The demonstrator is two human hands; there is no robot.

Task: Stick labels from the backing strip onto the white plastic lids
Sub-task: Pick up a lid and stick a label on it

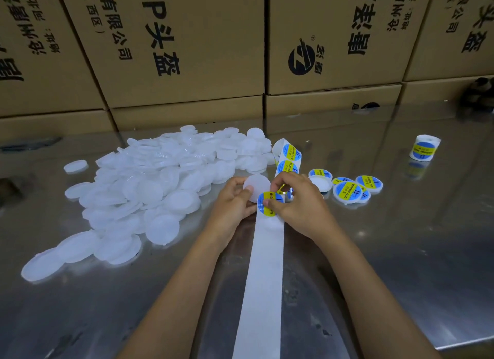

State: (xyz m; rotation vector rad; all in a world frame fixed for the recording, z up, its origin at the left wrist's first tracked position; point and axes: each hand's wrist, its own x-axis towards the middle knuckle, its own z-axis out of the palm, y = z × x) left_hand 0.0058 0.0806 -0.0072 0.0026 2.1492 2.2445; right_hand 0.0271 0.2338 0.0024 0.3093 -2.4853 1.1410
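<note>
Now left hand point(235, 201) grips a bare white lid point(257, 186) mid-table, right hand point(296, 198) pinches a blue-yellow label point(268, 204) at its near edge, seemingly overlapping; backing strip point(263, 278) runs near, lid heap point(149, 187) left

Two hands point(235, 198); label rolls point(424, 147): two; labelled lids point(347, 191): about five.

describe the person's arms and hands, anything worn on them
Both forearms are bare up to the bottom edge of the picture: no sleeves or cuffs show. The left hand and right hand wear no gloves, and no rings, watch or wristband can be seen. Fingernails look short and unpainted.
</note>
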